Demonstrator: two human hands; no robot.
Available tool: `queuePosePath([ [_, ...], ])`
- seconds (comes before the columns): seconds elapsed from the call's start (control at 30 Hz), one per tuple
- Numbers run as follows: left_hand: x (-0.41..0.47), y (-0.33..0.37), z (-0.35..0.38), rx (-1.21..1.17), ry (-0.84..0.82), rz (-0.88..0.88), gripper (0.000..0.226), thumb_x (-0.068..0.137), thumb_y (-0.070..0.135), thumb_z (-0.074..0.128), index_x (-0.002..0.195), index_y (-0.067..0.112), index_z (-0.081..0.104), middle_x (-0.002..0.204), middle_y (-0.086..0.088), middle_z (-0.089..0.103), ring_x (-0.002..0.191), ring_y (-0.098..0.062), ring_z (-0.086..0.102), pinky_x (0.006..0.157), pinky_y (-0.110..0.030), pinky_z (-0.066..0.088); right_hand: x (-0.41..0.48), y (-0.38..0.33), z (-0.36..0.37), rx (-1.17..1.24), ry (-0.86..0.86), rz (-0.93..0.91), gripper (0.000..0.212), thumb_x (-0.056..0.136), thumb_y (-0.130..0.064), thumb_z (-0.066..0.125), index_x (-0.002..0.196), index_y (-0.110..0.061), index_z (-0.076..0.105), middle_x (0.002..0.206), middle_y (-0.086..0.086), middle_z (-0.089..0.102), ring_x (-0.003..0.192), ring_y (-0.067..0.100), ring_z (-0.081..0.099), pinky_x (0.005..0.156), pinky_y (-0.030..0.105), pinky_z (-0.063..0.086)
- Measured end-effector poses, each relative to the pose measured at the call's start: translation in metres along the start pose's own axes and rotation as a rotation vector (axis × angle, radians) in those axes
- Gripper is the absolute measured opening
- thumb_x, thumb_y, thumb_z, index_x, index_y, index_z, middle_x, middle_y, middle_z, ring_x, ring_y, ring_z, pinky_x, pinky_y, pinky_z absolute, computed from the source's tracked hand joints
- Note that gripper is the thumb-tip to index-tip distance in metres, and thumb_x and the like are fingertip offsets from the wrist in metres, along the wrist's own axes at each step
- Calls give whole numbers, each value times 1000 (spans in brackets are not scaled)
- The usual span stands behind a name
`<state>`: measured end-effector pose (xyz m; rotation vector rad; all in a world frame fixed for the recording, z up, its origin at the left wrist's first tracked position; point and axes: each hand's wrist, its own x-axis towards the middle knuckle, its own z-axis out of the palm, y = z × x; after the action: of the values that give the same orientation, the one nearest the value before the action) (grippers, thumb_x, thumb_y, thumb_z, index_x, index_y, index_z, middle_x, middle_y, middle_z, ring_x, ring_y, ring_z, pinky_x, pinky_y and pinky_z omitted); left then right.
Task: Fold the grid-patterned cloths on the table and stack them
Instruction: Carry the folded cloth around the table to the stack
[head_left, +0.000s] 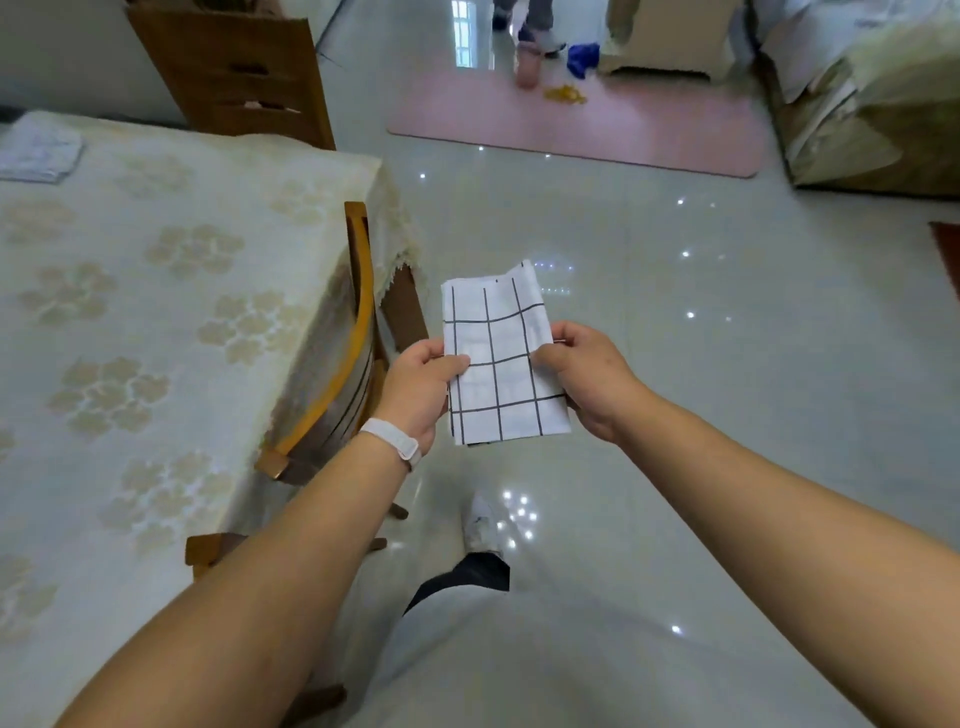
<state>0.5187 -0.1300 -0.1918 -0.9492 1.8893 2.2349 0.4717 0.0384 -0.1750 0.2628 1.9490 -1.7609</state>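
Left forearm (260, 571) and right forearm (779, 519) reach forward from the bottom of view, with a white wristband (395, 441) on the left. Left hand (421, 384) pinches the left edge of the grid-patterned cloth (498, 358), thumb on top and fingers curled beneath. Right hand (587, 379) pinches the right edge the same way, thumb on the face and the rest hidden under the fabric. The cloth is folded to a narrow rectangle and held in the air between the hands, over the glossy floor (675, 364). It is to the right of the table (218, 171) and not above it. Its long axis runs away from the person, near end toward the body and far end leaning slightly right. One far corner pokes up unevenly (layers look not quite aligned there). Risks, as I judge them: the far end is unsupported and could flop open, since the grip is only at mid-length. A loosened pinch would drop the cloth onto the floor rather than the table. A chair (358, 322) stands between the hands and the table edge. A pale folded pile (39, 153) sits on the table's far-left corner, well apart, its pattern too faint to tell.
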Motion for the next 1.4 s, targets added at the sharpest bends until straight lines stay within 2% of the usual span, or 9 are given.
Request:
queuePosePath([
  [0.13, 55, 36, 2, -28, 6, -16, 11, 87, 3, 61, 93, 11, 65, 95, -13, 71, 73, -22, 68, 51, -24, 51, 56, -41, 14, -35, 8, 9, 19, 84, 1, 52, 92, -12, 64, 91, 8, 70, 81, 25, 68, 83, 47, 57],
  [0.23, 95, 62, 2, -23, 4, -9, 11, 86, 3, 62, 91, 13, 65, 94, -12, 71, 78, -25, 69, 53, -26, 53, 92, -68, 24, -36, 27, -9, 17, 84, -1, 53, 92, -11, 64, 92, 11, 70, 83, 27, 68, 84, 49, 56],
  [0.37, 134, 93, 1, -34, -24, -5, 11, 86, 5, 62, 92, 14, 66, 99, -12, 72, 90, -29, 70, 77, -42, 59, 124, -97, 33, -25, 24, -2, 14, 86, -2, 52, 95, -7, 62, 95, 14, 69, 83, 29, 67, 78, 44, 56],
  [0.6, 182, 130, 6, -153, -14, -14, 19, 87, 3, 61, 106, 4, 64, 105, -17, 71, 95, -33, 69, 83, -48, 57, 178, -133, 44, 43, -32, 19, 17, 85, -1, 52, 97, -6, 62, 100, 19, 70, 85, 35, 69, 71, 51, 59],
  [0.77, 219, 147, 17, -161, 22, -22, 9, 88, 2, 59, 88, 10, 62, 88, -11, 73, 80, -26, 71, 73, -41, 59, 222, -153, 42, 52, -107, -4, 21, 86, 2, 50, 86, -12, 64, 88, 12, 72, 78, 31, 69, 71, 49, 59],
  [0.93, 266, 171, 44, -122, 102, -17, 8, 90, 3, 58, 87, 10, 60, 80, -9, 71, 64, -18, 70, 51, -29, 55, 285, -176, 25, 48, -162, -17, 25, 87, 4, 49, 83, -14, 65, 77, 5, 72, 71, 24, 69, 67, 39, 57],
  [1.07, 304, 195, 76, -168, 158, -42, 9, 88, 2, 59, 89, 11, 60, 84, -13, 71, 72, -27, 70, 63, -42, 58, 341, -204, 4, 11, -188, -6, 20, 86, 1, 52, 89, -15, 65, 86, 9, 72, 76, 26, 69, 73, 44, 59],
  [1.2, 339, 223, 110, -134, 247, -21, 11, 88, 1, 58, 86, 11, 59, 81, -10, 69, 63, -19, 67, 53, -28, 54, 391, -239, -16, -59, -225, -25, 22, 84, -1, 54, 90, -19, 64, 89, 9, 70, 78, 27, 67, 74, 45, 57],
  [1.4, 384, 246, 131, -189, 314, -32, 11, 88, 5, 59, 97, 12, 62, 103, -12, 72, 93, -29, 69, 82, -45, 57, 449, -280, -26, -127, -308, -76, 20, 83, -5, 55, 88, -21, 65, 87, 8, 69, 82, 29, 68, 73, 44, 58],
])
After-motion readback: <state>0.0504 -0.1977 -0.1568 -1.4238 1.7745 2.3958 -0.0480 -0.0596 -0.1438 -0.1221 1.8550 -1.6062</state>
